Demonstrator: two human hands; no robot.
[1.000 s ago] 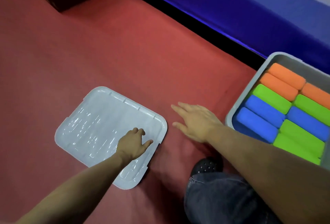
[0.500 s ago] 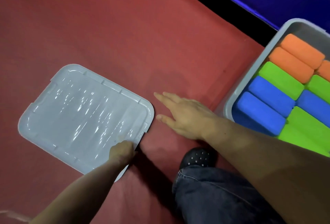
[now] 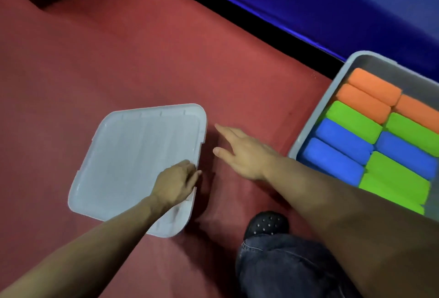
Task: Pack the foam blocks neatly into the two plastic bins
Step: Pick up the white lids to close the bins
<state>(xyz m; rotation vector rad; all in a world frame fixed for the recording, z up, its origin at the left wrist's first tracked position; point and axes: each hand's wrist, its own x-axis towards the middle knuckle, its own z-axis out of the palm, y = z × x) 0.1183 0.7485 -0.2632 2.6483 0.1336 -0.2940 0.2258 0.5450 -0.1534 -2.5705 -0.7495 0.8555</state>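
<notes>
Foam blocks (image 3: 351, 120) in one bin (image 3: 308, 128): three orange, four green, four blue.

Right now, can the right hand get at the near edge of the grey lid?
Probably yes. The right hand lies open on the red floor just beside the grey lid, with only bare floor between. The left hand already grips that edge lower down.

smooth pale-grey plastic lid (image 3: 133, 162), matt red carpet (image 3: 142, 60), soft matt foam blocks (image 3: 356, 128) in grey plastic bin (image 3: 311, 126), dark denim trouser leg (image 3: 285, 271).
</notes>
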